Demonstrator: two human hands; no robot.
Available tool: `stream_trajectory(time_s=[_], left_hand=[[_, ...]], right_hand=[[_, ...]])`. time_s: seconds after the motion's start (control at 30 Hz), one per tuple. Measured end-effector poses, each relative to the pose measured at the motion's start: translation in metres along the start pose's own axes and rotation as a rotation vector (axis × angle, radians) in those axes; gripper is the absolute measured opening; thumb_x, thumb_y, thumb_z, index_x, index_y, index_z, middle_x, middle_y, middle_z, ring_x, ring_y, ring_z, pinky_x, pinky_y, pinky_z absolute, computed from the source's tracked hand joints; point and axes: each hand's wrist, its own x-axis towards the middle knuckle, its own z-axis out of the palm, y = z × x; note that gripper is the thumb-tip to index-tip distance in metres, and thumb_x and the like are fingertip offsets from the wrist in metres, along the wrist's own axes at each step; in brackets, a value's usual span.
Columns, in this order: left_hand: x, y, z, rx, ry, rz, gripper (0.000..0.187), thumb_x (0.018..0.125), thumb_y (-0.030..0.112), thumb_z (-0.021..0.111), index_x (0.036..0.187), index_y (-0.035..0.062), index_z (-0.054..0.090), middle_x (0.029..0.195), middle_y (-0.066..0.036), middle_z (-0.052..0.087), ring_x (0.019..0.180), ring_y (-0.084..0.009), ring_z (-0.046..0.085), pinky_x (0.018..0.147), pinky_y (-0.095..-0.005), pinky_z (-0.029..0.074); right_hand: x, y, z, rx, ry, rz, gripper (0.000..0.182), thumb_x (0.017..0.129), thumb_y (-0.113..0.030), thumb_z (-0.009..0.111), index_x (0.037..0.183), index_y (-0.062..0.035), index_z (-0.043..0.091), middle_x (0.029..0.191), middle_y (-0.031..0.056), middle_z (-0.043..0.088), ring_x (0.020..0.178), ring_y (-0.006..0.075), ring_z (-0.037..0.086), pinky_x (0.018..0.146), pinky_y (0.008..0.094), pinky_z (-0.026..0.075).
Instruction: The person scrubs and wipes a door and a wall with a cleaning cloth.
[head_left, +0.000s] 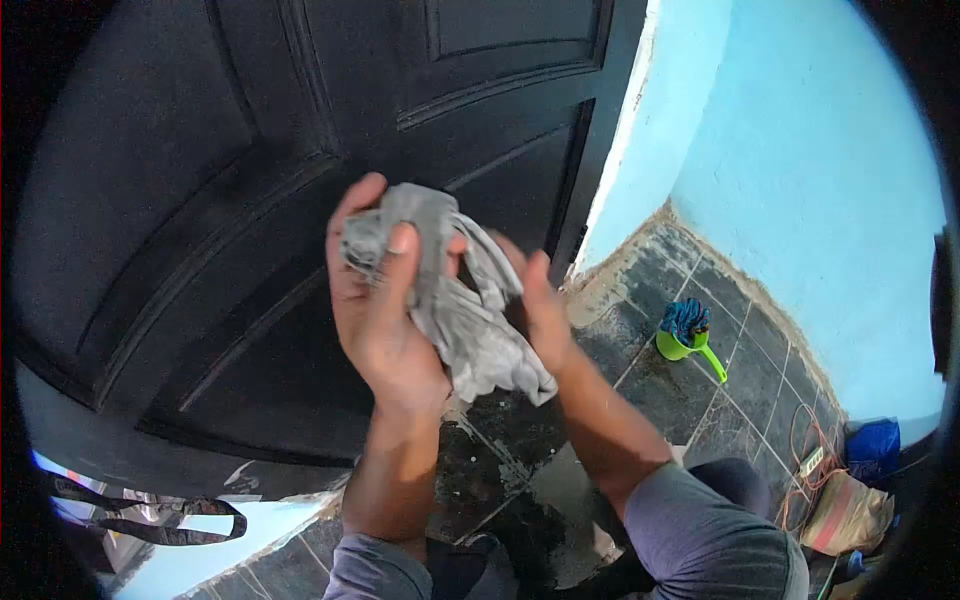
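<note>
A crumpled grey cloth (450, 290) is held up in front of a dark panelled door (250, 200). My left hand (385, 300) grips its left part, with the thumb lying over the fabric and the fingers curled behind. At the cloth's right side, my right hand (540, 305) is closed on its edge; the fingers are partly hidden behind the cloth and blurred. Both hands are near the middle of the view, apart from the door's surface as far as can be seen.
A green dipper (677, 346) with a blue patterned cloth (686, 318) in it stands on the dark tiled floor (745, 400). A light blue wall (800, 180) is at right. Sack (848, 512), blue bag (873, 450) and cables lie lower right; a black strap (165, 532) hangs lower left.
</note>
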Motion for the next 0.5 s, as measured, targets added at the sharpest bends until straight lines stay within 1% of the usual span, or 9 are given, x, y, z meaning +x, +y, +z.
stream_trajectory(time_s=[0.03,0.1,0.13,0.23,0.27,0.37,0.4,0.47,0.5], left_hand=[[0.001,0.004,-0.002,-0.049,-0.009,0.012,0.045,0.101,0.005,0.062,0.143,-0.0019,0.047,0.104,-0.013,0.071,0.085,-0.0148,0.072,0.079,-0.0267,0.059],[-0.002,0.000,-0.008,0.028,-0.029,0.056,0.045,0.102,0.006,0.060,0.144,-0.0022,0.047,0.103,-0.012,0.070,0.086,-0.0145,0.071,0.076,-0.0264,0.059],[-0.002,-0.003,-0.008,0.118,-0.012,0.101,0.044,0.102,0.007,0.060,0.144,-0.0023,0.047,0.103,-0.012,0.070,0.086,-0.0147,0.071,0.075,-0.0265,0.059],[-0.006,-0.012,0.004,0.311,-0.001,0.142,0.041,0.101,0.009,0.063,0.139,0.0002,0.052,0.102,-0.010,0.068,0.086,-0.0154,0.069,0.076,-0.0272,0.058],[-0.010,-0.017,0.008,0.337,-0.009,0.106,0.040,0.099,0.009,0.065,0.137,0.0013,0.054,0.102,-0.010,0.067,0.086,-0.0156,0.069,0.077,-0.0279,0.058],[-0.021,-0.039,0.017,0.420,-0.074,-0.064,0.035,0.097,0.009,0.068,0.131,0.0027,0.060,0.106,-0.008,0.067,0.093,-0.0147,0.067,0.084,-0.0294,0.056],[-0.024,-0.047,0.016,0.442,-0.108,-0.131,0.034,0.098,0.008,0.066,0.131,0.0023,0.060,0.107,-0.007,0.067,0.094,-0.0137,0.066,0.086,-0.0294,0.055],[-0.026,-0.057,0.019,0.538,-0.131,-0.206,0.031,0.097,0.001,0.060,0.128,0.0012,0.062,0.110,-0.007,0.067,0.102,-0.0146,0.066,0.091,-0.0303,0.054],[-0.025,-0.061,0.027,0.496,-0.063,-0.217,0.033,0.096,0.001,0.060,0.129,0.0009,0.062,0.111,-0.009,0.067,0.100,-0.0162,0.066,0.091,-0.0307,0.054]], right_hand=[[-0.018,0.010,0.003,0.469,-0.050,0.196,0.090,0.103,-0.059,0.054,0.160,0.0042,0.027,0.160,0.0155,0.043,0.147,0.0248,0.042,0.118,0.0376,0.035],[-0.051,0.023,-0.002,0.230,-0.259,0.149,0.108,0.095,-0.072,0.056,0.161,0.0067,0.022,0.165,0.0158,0.033,0.153,0.0272,0.032,0.125,0.0398,0.027],[-0.052,0.023,0.001,0.225,-0.326,0.117,0.114,0.091,-0.077,0.059,0.162,0.0036,0.020,0.163,0.0168,0.037,0.152,0.0301,0.035,0.125,0.0432,0.028],[-0.045,0.010,0.017,0.700,-0.023,0.224,0.101,0.098,-0.067,0.056,0.162,0.0018,0.019,0.158,0.0192,0.040,0.146,0.0321,0.043,0.119,0.0430,0.038],[-0.039,0.001,0.014,0.897,0.206,0.342,0.090,0.104,-0.062,0.051,0.161,0.0002,0.021,0.152,0.0183,0.045,0.141,0.0300,0.047,0.115,0.0399,0.041],[-0.035,0.026,-0.003,0.684,0.545,0.257,0.084,0.105,-0.066,0.042,0.160,-0.0034,0.028,0.153,0.0178,0.048,0.138,0.0286,0.051,0.116,0.0440,0.042],[-0.035,0.050,-0.016,0.539,0.654,0.142,0.081,0.106,-0.066,0.039,0.158,-0.0041,0.031,0.149,0.0183,0.051,0.137,0.0294,0.052,0.116,0.0439,0.041],[-0.034,0.060,-0.042,0.549,0.606,0.119,0.081,0.106,-0.067,0.037,0.158,-0.0049,0.031,0.150,0.0182,0.049,0.137,0.0301,0.051,0.117,0.0441,0.040],[-0.034,0.064,-0.049,0.554,0.583,0.120,0.081,0.107,-0.067,0.033,0.157,-0.0039,0.034,0.152,0.0170,0.047,0.139,0.0289,0.048,0.119,0.0426,0.036]])
